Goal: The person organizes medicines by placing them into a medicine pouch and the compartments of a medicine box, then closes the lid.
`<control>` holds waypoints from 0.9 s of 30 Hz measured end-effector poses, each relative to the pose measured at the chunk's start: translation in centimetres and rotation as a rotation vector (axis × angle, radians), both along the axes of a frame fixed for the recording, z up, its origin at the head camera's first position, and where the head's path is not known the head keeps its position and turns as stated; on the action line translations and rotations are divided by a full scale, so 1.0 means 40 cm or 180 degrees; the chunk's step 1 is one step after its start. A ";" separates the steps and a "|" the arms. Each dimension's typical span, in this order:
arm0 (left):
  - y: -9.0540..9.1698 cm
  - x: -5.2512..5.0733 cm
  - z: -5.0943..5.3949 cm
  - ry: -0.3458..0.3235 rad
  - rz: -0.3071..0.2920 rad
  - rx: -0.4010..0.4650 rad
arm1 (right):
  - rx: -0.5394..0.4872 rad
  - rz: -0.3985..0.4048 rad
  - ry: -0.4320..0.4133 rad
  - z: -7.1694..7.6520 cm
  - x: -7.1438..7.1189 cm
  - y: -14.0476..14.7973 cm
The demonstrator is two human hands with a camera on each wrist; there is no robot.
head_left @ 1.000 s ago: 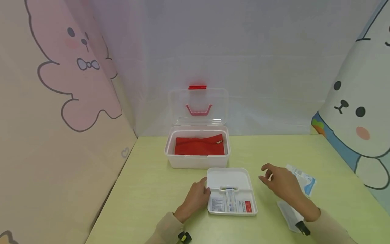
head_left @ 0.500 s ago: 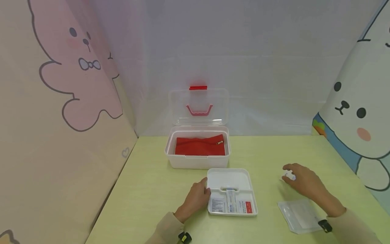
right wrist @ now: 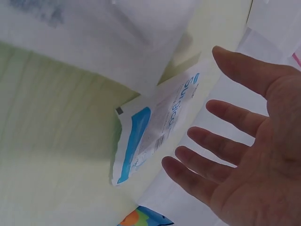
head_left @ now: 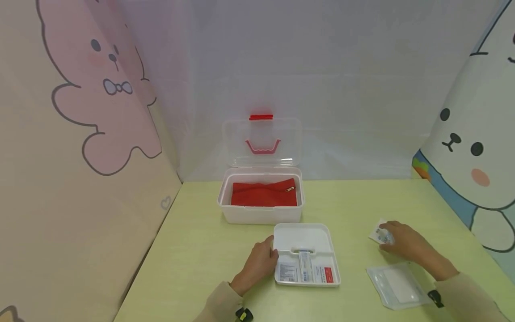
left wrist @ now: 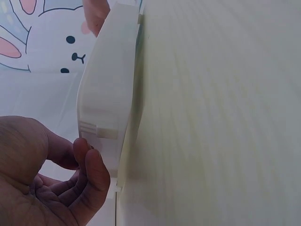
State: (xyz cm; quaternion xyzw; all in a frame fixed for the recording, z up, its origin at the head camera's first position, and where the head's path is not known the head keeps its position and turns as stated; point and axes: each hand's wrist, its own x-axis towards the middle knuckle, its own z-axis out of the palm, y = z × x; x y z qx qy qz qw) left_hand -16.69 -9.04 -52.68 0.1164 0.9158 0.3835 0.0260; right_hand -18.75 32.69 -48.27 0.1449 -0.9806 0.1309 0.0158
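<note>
At the left rim of a shallow white tray (head_left: 301,236) my left hand (head_left: 257,264) grips the edge with thumb and fingers; the left wrist view shows that hand (left wrist: 56,174) at the tray's side wall (left wrist: 106,94). My right hand (head_left: 412,246) is over a small white-and-blue packet (head_left: 376,235), partly covering it. From the right wrist, the hand (right wrist: 254,141) has its fingers spread and extended beside the printed packet (right wrist: 157,125), holding nothing. Small printed packets (head_left: 306,267) lie in the tray's front part.
Behind the tray stands a white box (head_left: 261,215), its clear lid (head_left: 261,129) raised, with a red zip pouch (head_left: 261,197) inside. A translucent flat pack (head_left: 396,286) lies on the table at right, in front of the right hand. A white curtain hangs behind.
My right hand has moved right and away from the tray to the blue-and-white packet, uncovering the translucent pack. Its packet now shows more than half a second ago. The left hand stays at the tray.
</note>
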 end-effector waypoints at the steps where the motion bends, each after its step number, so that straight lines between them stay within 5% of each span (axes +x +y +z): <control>1: 0.000 0.000 0.000 0.0004 0.0001 -0.0002 | 0.0019 0.0004 0.0002 -0.004 -0.001 0.002; 11: 0.002 -0.001 -0.001 -0.0015 0.0015 -0.0024 | 0.0065 -0.0077 -0.0288 -0.023 -0.007 0.019; 27: 0.000 0.000 0.002 0.0080 0.0005 -0.0044 | 0.0178 -0.0022 -0.0126 -0.025 -0.005 0.002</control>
